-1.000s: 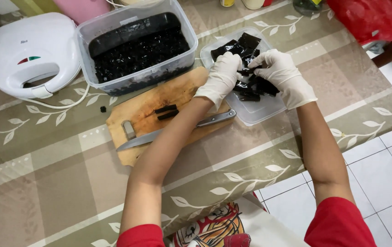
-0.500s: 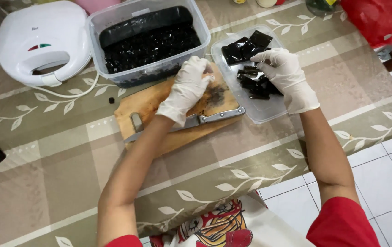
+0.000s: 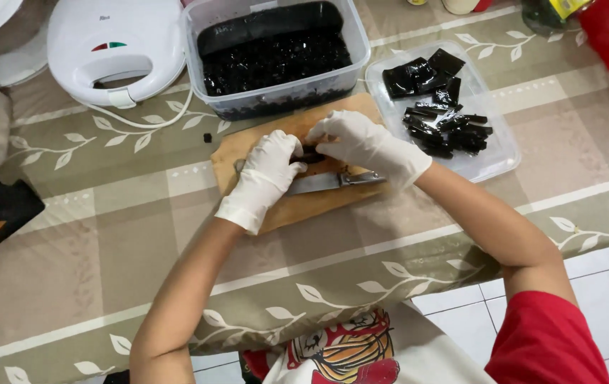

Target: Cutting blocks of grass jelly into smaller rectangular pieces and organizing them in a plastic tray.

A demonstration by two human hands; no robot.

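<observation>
Left hand [image 3: 265, 174]: white glove; rests on the wooden cutting board [image 3: 297, 206], fingers [image 3: 284, 147] bent together onto a small dark piece [image 3: 310, 153].
Right hand [image 3: 365, 146]: white glove; meets the left hand over the board, fingers [image 3: 322, 135] closed on the same dark piece from the other side.
Dark piece: black and glossy; on the board, mostly hidden between the two hands.
Knife [image 3: 329, 182]: all metal; lies flat on the board just below the hands, touched by neither as far as can be seen.
Cutting board: lies on the surface [image 3: 126, 235], directly in front of the clear tub [image 3: 276, 53].
Clear tub: rectangular; filled with black, glossy material.
Clear tray [image 3: 489, 153]: shallow; right of the board, carries a pile of black strips [image 3: 443, 124].
White appliance [image 3: 116, 46]: closed clamshell type, left of the tub; its cord [image 3: 141, 121] runs over the surface.
Loose black crumb [image 3: 207, 138]: on the surface, just left of the board.
Surface: covered by a beige checked cloth with leaf pattern.
</observation>
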